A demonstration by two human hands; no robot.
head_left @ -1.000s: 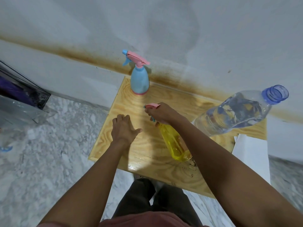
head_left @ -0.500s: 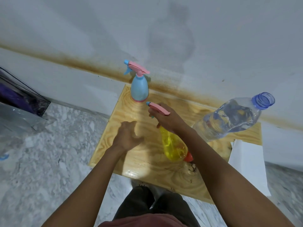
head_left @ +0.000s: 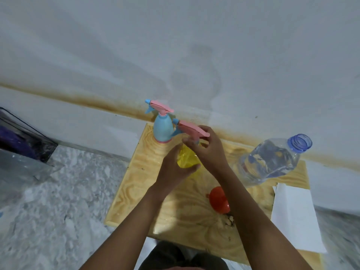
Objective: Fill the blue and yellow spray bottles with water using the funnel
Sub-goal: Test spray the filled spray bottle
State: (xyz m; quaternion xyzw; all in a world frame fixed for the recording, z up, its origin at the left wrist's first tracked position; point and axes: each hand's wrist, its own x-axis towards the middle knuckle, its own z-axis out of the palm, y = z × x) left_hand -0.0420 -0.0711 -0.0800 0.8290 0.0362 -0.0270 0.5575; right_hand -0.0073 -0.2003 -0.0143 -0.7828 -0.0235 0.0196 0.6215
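From my head camera, looking down, I have the yellow spray bottle (head_left: 187, 159) between both hands above the middle of the wooden counter (head_left: 134, 193). My left hand (head_left: 174, 169) is wrapped around its yellow body from the left, thumb across the lower front. My right hand (head_left: 211, 151) comes in from the right, with its fingers curled about the neck just under the pink spray head (head_left: 190, 130), whose blue nozzle points left toward the wall. I cannot tell whether the bottle's base touches the counter, since my hands cover it. The blue spray bottle (head_left: 163, 130) stands upright at the far left corner of the counter, just behind the yellow one, with its own pink head screwed on. The red funnel (head_left: 219, 200) lies on its side on the counter, near my right forearm and partly hidden by it. The big clear water bottle (head_left: 270, 161), uncapped and holding water, stands on the right side of the counter, well apart from the funnel. A white sheet (head_left: 294, 217) lies over the counter's right edge. The marbled floor (head_left: 58, 201) spreads out to the left.
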